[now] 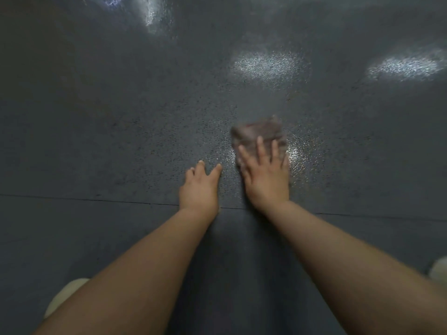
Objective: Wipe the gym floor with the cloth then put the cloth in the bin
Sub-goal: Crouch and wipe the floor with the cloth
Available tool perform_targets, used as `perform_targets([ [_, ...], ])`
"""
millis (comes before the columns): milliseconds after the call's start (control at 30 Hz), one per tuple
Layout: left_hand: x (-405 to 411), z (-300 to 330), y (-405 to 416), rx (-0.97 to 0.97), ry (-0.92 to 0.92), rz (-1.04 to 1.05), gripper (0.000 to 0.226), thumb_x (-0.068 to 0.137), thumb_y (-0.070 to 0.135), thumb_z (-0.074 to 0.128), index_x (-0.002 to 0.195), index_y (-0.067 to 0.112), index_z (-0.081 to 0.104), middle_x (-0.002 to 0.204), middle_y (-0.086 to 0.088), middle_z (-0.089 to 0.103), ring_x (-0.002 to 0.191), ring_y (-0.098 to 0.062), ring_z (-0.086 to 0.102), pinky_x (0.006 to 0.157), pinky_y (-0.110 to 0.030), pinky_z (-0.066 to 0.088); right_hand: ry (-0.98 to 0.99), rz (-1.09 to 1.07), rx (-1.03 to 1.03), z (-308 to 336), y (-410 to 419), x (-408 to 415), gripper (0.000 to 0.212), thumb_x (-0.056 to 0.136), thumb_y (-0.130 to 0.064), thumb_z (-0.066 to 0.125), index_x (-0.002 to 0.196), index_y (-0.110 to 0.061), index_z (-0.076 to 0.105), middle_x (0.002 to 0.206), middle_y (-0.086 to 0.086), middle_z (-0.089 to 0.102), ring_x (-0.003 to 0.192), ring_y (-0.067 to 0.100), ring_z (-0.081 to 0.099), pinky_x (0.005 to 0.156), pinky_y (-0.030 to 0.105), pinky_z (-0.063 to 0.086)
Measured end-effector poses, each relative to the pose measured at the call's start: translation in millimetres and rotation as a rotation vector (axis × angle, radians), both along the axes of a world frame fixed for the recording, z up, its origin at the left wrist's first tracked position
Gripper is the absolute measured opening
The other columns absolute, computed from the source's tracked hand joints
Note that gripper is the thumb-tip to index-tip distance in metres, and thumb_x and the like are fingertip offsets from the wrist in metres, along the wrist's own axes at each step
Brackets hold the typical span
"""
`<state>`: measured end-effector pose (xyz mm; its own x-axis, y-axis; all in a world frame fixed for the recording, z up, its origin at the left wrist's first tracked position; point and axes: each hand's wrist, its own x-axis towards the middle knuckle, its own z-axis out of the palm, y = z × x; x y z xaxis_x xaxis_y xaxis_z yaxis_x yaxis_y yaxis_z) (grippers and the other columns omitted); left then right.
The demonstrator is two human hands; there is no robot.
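Note:
A brownish-grey cloth (258,132), blurred by motion, lies flat on the dark speckled gym floor (145,117) just right of centre. My right hand (264,174) presses down on its near part with straight, spread fingers. My left hand (199,187) rests on the bare floor beside it, a little to the left, fingers spread and holding nothing. The bin is not in view.
A seam between floor mats (84,199) runs left to right under my wrists. Bright patches of reflected light (268,65) shine on the floor further ahead. Pale shoes show at the lower left (64,297) and right edge (439,270).

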<state>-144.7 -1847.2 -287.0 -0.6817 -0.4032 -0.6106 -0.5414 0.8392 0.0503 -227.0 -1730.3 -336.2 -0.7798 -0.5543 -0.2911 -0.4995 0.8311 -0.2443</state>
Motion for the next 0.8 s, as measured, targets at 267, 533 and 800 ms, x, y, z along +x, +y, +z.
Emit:
perform_targets([
  [267,4.2,3.0,-5.7,0.016,0.014,-0.055,0.099,0.077,0.035,0.076,0.15,0.033,0.009,0.156,-0.004,0.008,0.139,-0.026,0.018,0.1,-0.037,0.04,0.061,0.167,-0.024,-8.6,81.9,64.9,0.046,0.089,-0.042,0.035,0.134,-0.036,0.039,0.144,0.007,0.046,0.134,0.031,0.03,0.109,0.047,0.02],
  [533,19.6,-1.7,-26.2,0.092,0.127,-0.117,0.096,0.084,0.038,0.069,0.151,0.029,0.001,0.159,0.003,0.007,0.141,-0.022,0.02,0.105,-0.037,0.035,-0.037,-0.481,0.049,2.2,25.3,33.7,0.053,0.098,-0.048,0.025,0.149,-0.035,0.021,0.16,0.006,0.001,0.145,0.035,-0.005,0.115,0.052,-0.003],
  [800,64.7,-7.7,-80.9,0.099,0.441,0.236,0.063,0.091,0.001,0.044,0.149,0.018,0.025,0.158,-0.004,0.012,0.141,-0.024,0.018,0.113,-0.035,0.021,-0.061,0.232,-0.033,8.3,-84.7,106.7,0.052,0.085,-0.051,0.032,0.13,-0.038,0.055,0.142,0.011,0.048,0.129,0.042,0.043,0.105,0.059,0.024],
])
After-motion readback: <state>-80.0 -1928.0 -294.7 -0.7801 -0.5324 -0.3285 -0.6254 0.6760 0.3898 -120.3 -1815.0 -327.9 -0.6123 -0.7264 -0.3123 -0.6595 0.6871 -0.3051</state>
